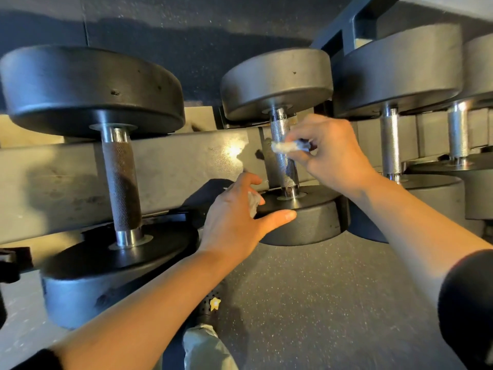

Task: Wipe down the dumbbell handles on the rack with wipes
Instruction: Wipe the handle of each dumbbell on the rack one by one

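Right hand [330,150] pinches wipe [286,146] on handle [282,150]; left hand [234,217] spread, steadying dumbbell [301,212]. I'd worry that thin pinch slips off knurling.

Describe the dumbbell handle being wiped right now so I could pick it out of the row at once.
Start at the grey rack beam running across the picture behind the row of dumbbells. The handle being wiped belongs to the second dumbbell from the left, at mid-frame. Unlike the rusty brown handle on its left and the bare silver ones on its right, it has the right hand pinching a crumpled white wipe against it.
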`<state>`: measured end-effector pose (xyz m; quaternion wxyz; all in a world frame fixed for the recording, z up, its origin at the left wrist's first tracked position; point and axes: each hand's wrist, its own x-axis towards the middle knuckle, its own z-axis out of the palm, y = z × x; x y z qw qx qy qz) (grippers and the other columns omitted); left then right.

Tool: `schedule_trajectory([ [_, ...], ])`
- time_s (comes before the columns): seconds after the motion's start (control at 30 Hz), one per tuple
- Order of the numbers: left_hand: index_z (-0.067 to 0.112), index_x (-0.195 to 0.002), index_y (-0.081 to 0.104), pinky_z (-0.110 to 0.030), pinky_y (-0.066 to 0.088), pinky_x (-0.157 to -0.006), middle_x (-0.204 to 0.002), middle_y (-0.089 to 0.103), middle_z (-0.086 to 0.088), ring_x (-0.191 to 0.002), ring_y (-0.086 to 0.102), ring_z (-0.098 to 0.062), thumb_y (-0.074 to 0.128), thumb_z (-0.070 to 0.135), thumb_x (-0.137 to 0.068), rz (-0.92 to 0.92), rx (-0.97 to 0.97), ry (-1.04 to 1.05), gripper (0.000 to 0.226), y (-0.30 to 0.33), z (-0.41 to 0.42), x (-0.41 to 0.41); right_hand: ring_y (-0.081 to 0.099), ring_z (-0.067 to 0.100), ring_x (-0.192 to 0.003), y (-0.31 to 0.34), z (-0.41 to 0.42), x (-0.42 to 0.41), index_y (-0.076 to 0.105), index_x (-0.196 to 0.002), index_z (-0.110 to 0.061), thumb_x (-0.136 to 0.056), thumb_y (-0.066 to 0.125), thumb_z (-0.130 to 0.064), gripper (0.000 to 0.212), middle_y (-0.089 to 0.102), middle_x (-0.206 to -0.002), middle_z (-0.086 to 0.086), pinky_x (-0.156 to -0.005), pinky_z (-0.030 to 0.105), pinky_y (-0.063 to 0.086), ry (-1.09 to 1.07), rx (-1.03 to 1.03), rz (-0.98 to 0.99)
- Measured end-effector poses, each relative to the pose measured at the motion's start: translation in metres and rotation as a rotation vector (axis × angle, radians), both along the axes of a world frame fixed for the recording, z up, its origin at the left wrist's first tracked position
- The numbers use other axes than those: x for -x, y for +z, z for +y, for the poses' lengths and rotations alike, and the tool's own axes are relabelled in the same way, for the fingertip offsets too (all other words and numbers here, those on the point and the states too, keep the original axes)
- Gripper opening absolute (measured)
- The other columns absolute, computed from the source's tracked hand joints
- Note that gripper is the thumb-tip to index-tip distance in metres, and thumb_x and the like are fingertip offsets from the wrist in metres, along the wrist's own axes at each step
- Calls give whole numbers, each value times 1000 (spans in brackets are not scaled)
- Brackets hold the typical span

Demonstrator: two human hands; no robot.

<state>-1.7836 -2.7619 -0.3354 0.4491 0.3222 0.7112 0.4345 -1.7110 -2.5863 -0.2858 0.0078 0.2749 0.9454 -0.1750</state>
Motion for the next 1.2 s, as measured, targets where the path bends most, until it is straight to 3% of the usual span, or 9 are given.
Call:
schedule_trajectory([
  [0.13,29,-123,46,-9,39,-71,-97,57,16,-89,51,4,65,65,-61,0,10,-4,74,0,0,0,61,11,-82,6,-10,-23,75,-91,-12,-73,77,-2,22,67,-90,-4,-78,27,52,-64,264,-150],
  [0.27,29,-124,46,-7,38,-71,-94,57,18,-91,51,5,52,73,-52,21,-11,-10,84,0,0,-1,60,7,-80,5,-11,-32,74,-84,-17,-72,74,3,24,66,-83,-7,-76,24,49,-188,424,-181],
  [0.37,31,-123,46,-1,37,-70,-95,58,18,-92,48,13,52,74,-51,11,-18,-11,84,0,-1,-1,57,9,-75,0,-7,-33,74,-87,-15,-71,74,3,24,64,-84,-4,-67,19,45,-272,358,-1],
  [0.5,31,-120,49,0,38,-76,-94,60,16,-96,50,13,57,71,-53,2,-39,-3,79,1,-3,-1,58,7,-90,-8,9,-22,72,-100,-13,-77,74,-10,23,63,-101,-1,-75,17,48,-336,253,276],
  [0.7,32,-105,50,-3,38,-70,-84,60,17,-79,57,4,58,76,-62,291,-29,131,63,0,8,-8,53,6,-75,-32,17,-5,66,-77,-8,-74,69,-5,6,55,-81,-6,-66,23,46,-128,165,370],
  [0.8,25,-106,51,-5,39,-69,-75,59,12,-72,56,2,63,61,-72,373,-79,214,51,7,23,-25,54,16,-70,-37,20,-24,63,-71,-9,-69,69,-1,11,57,-76,-3,-61,25,40,-17,205,334],
  [0.97,30,-94,53,-7,40,-64,-74,62,12,-72,59,1,71,19,-83,343,-62,398,24,30,58,-55,57,27,-68,-34,26,-42,64,-67,-6,-73,68,-7,6,63,-70,9,-63,42,48,91,354,142],
  [1.1,25,-90,55,-5,38,-57,-75,59,16,-71,58,2,68,20,-85,453,11,525,15,40,77,-71,56,16,-74,-27,33,-49,66,-74,-17,-81,69,-20,8,64,-77,0,-67,30,44,54,445,139],
  [1.2,25,-87,55,-10,37,-52,-68,57,12,-63,55,-4,66,25,-85,551,148,581,11,39,84,-76,53,13,-85,-31,36,-53,63,-75,-24,-81,65,-6,19,62,-86,-2,-76,28,44,-70,521,282],
])
